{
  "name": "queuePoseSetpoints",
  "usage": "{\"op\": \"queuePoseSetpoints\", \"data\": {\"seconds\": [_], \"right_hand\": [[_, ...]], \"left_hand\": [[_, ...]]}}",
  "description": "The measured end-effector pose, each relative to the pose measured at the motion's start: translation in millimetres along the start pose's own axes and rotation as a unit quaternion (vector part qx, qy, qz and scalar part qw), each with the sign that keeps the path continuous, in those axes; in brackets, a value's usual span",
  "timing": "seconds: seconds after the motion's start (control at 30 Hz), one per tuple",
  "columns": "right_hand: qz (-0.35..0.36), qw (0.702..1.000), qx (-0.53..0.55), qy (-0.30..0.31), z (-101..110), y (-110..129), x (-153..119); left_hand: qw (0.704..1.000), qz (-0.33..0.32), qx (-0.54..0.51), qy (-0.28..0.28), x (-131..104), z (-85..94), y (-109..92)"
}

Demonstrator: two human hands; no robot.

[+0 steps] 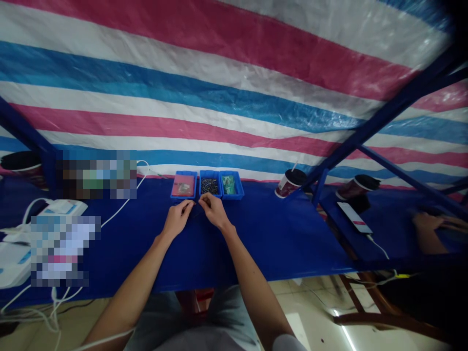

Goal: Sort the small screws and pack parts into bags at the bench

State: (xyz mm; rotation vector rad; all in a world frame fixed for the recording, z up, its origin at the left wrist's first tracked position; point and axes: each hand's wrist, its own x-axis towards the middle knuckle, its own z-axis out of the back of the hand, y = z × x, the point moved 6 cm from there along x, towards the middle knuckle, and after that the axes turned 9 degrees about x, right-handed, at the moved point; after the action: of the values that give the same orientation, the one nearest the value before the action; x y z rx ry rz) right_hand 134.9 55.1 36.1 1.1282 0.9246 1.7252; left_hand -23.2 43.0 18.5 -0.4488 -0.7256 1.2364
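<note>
My left hand (178,217) is over the blue table in front of the left blue tray (184,196), its thumb and fingertips pressed together on something too small to make out. Close to its right, my right hand (213,209) is pinched at the front edge of the middle blue tray (210,174), which holds many small dark metallic pieces; anything in its fingertips is hidden. Inside the left tray is a pink item (183,183) with small pieces on it. Green-tinted small packets (228,184) lie in the right blue tray (237,196).
A lidded cup with a straw (286,187) stands at the right. White power strips (16,261) and cables are at the left. Beyond a blue frame bar (365,131) are a phone (354,217), another cup (353,189) and another person's hand (427,222).
</note>
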Motion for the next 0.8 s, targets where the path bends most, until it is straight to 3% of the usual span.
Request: {"op": "queuePoseSetpoints", "data": {"seconds": [0.17, 0.47, 0.6, 0.8], "right_hand": [[-0.028, 0.989, 0.142, -0.024, -9, -13, -8], [-0.057, 0.96, 0.27, -0.04, -12, -14, -18], [-0.064, 0.962, 0.262, -0.042, -8, -15, -23], [-0.066, 0.984, 0.164, -0.023, -9, -14, -28]], "left_hand": [[0.996, -0.058, -0.012, 0.067, -3, -9.9, -8], [0.994, -0.076, -0.036, 0.063, -4, -7.9, -11], [0.994, -0.075, -0.041, 0.065, -5, -5.4, -13], [0.995, -0.061, -0.055, 0.056, -4, 1.7, -16]]}}
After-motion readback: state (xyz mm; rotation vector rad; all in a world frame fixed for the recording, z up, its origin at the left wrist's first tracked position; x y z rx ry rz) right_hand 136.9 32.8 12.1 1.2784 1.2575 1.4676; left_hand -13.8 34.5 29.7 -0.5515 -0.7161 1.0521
